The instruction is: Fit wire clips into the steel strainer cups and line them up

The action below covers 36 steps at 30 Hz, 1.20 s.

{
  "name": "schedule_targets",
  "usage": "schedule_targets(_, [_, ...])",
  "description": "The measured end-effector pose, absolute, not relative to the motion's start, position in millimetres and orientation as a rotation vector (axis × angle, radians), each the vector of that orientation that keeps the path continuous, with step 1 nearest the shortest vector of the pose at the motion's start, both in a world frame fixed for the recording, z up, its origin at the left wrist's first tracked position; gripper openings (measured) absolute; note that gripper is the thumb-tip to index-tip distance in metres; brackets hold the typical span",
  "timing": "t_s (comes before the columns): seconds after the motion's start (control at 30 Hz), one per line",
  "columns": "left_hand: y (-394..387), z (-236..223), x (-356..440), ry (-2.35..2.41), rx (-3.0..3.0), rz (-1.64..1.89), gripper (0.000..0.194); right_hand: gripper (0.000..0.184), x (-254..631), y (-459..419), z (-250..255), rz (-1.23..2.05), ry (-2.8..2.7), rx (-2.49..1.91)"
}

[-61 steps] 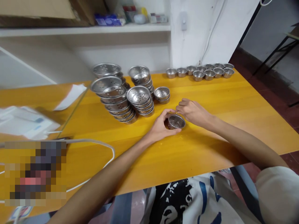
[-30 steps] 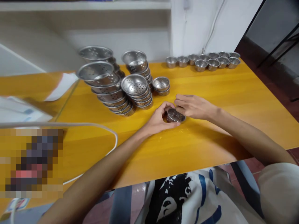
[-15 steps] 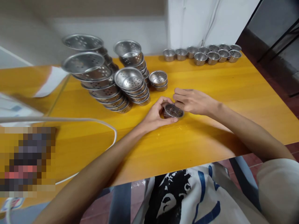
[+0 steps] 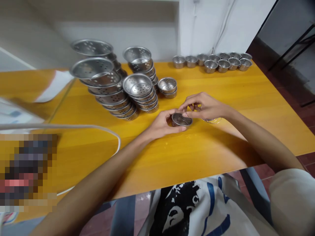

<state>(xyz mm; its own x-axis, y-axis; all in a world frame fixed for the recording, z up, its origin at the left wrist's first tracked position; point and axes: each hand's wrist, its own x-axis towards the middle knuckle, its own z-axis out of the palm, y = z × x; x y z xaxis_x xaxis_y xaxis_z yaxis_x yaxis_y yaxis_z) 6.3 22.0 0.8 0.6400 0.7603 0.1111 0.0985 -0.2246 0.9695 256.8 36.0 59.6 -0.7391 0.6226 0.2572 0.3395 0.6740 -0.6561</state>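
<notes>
A small perforated metal cup (image 4: 181, 120) rests on the yellow table (image 4: 197, 154). My left hand (image 4: 161, 124) curls around its left side and grips it. My right hand (image 4: 205, 106) hovers just above and to the right of the cup, fingers bent in a pinch. A second small metal cup (image 4: 213, 120) shows partly under my right palm; I cannot tell whether the hand holds it.
Stacks of larger perforated metal bowls (image 4: 108, 88) and mid-size ones (image 4: 140, 88) stand left of the hands, with a short stack (image 4: 167, 87) beside them. Several small cups (image 4: 216, 62) line the back edge. A white cable (image 4: 108, 131) and papers (image 4: 52, 87) lie at left.
My right hand has lifted off the cup and drawn slightly right, and a second small cup now shows beneath it. The left hand keeps its grip.
</notes>
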Motion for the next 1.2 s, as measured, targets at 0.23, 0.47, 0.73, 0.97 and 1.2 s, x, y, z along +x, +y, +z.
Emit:
schedule_targets(0.23, [25, 4, 2, 0.682, 1.733, 0.668, 0.057, 0.042, 259, 43, 49, 1.573, -2.117, -0.673])
schedule_targets(0.47, [27, 8, 2, 0.654, 1.714, 0.638, 0.047, 0.049, 258, 39, 46, 1.782, -2.092, -0.499])
schedule_targets(0.73, [28, 8, 2, 0.626, 1.627, 0.666, 0.046, 0.046, 255, 39, 39, 1.659, -2.049, -0.572])
schedule_targets(0.97, [30, 9, -1, 0.626, 1.727, 0.619, 0.047, 0.051, 239, 26, 41, 1.319, -2.222, -0.657])
schedule_targets(1.2, [31, 11, -1, 0.679, 1.794, 0.598, 0.056, 0.057, 234, 21, 39, 0.974, -2.415, -0.665])
